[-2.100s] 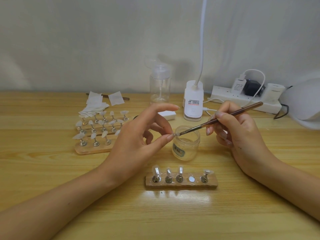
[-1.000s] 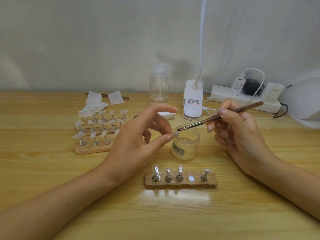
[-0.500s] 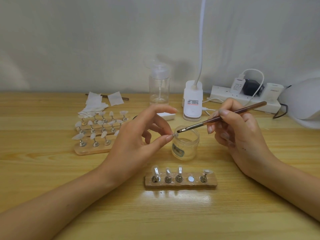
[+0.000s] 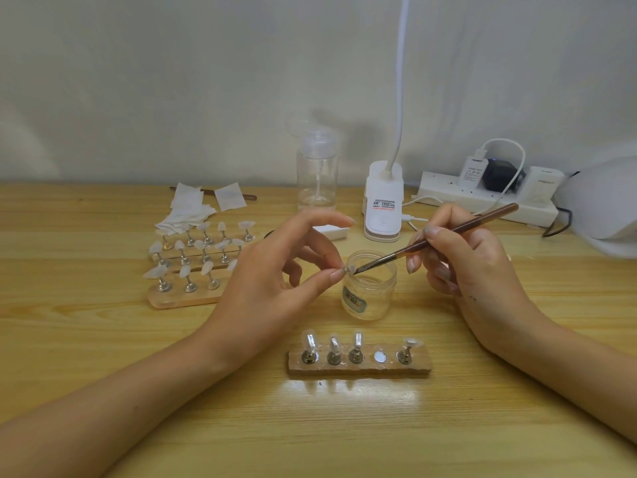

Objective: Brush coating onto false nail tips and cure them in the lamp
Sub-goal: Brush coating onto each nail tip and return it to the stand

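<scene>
Table: the wooden table fills the lower half of the frame, with a pale wall behind it.
Curing lamp: a white domed lamp sits at the right edge, only partly in view.
Left arm: the forearm comes in from the lower left and rises to the centre; the left hand is lifted off the table with its back toward the viewer.
Left fingers: thumb and a fingertip pinch a small nail tip just over the jar's left rim; the index finger arches free above.
Right arm: it enters from the lower right; the right hand hovers right of centre.
Right fingers: they grip the brush like a pen, handle slanting to the upper right.
Brush tip: the bristles touch the pinched nail tip.
Jar: a clear open jar stands at centre between the hands.
Near holder: a wooden strip below the jar carries four stands and one bare disc.
Far holders: to the left of centre, wooden strips crowded with tips on stands.
</scene>
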### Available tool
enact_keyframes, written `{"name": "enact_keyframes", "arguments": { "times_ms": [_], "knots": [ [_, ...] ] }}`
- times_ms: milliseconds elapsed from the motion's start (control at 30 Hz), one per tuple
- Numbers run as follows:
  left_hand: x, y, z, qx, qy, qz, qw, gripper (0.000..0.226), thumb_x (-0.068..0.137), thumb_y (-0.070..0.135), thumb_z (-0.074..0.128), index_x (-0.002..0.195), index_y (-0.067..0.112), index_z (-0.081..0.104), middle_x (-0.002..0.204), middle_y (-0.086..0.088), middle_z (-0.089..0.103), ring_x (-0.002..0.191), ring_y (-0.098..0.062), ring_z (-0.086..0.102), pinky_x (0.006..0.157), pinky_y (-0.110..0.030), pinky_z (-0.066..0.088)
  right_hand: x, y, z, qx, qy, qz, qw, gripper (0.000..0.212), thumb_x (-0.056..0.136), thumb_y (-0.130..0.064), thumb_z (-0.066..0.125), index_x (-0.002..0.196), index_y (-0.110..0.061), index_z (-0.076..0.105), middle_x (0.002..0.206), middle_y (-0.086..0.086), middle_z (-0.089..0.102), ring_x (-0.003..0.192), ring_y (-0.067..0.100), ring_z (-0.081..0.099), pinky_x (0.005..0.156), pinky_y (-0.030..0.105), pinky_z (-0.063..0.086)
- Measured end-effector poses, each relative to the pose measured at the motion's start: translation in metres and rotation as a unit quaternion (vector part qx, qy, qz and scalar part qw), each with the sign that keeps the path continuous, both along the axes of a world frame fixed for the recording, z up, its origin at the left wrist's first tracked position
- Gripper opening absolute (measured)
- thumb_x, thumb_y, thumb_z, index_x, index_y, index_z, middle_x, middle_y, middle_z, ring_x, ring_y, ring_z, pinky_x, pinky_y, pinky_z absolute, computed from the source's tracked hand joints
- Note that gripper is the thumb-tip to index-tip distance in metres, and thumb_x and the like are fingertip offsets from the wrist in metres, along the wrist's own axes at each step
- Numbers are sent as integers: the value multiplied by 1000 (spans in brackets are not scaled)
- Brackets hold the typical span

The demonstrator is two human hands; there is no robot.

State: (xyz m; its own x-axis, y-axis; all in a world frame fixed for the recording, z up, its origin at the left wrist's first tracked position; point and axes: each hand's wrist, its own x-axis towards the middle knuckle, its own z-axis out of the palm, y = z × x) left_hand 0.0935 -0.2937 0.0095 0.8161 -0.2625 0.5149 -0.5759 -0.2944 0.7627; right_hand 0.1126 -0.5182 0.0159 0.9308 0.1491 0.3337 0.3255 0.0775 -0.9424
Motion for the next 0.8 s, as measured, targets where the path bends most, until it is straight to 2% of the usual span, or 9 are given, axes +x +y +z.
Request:
{"name": "enact_keyframes", "arguments": {
  "times_ms": [100,167,267,367,433,533,700,800],
  "knots": [
    [0,0,0,-2,1,-2,1000,43,91,8,72,126,28,59,87,11,70,91,-15,69,63,-24,47,1,-2,1,47,14,-14,999,28,101,-10,43,75,-18,48,63,2,61,49,7,33,41,15,28],
    [0,0,0,-2,0,-1,1000,44,91,6,72,126,28,59,87,11,70,91,-15,69,62,-24,46,1,-2,1,58,8,-2,998,23,96,-17,47,73,-20,49,63,1,62,49,7,34,41,15,28],
    [0,0,0,-3,0,0,1000,44,91,5,72,125,29,58,87,12,69,91,-13,69,63,-26,48,0,0,1,36,-5,35,999,15,92,-19,49,77,-17,50,64,3,63,48,7,35,41,15,29],
    [0,0,0,-9,3,1,1000,45,91,4,72,125,29,58,87,10,70,90,-14,69,63,-27,49,0,-1,-1,23,7,19,1000,20,99,-13,47,79,-13,47,64,4,62,47,6,34,41,15,29],
    [-1,0,0,-8,1,3,1000,45,91,5,73,125,30,58,87,9,70,90,-15,70,62,-27,49,1,-2,-1,29,16,1,999,24,101,-10,45,77,-15,48,63,4,62,46,6,34,40,14,29],
    [-1,-1,1,-5,-1,7,1000,45,90,6,73,125,29,58,87,9,70,91,-14,70,62,-29,49,0,-1,1,59,6,7,998,21,93,-19,50,72,-21,52,62,3,62,45,6,34,40,15,29],
    [-2,-1,2,4,-5,7,1000,44,91,5,72,125,28,59,87,12,70,91,-12,69,62,-22,45,-2,0,2,24,1,17,1000,19,95,-22,55,79,-14,47,64,4,63,46,6,33,41,15,29],
    [-2,-2,2,8,-11,8,1000,44,91,4,72,125,27,59,87,14,69,91,-12,69,62,-21,45,0,-1,1,27,9,-6,1000,25,99,-16,51,74,-19,51,63,5,62,45,6,33,40,15,29]
  ]
}}
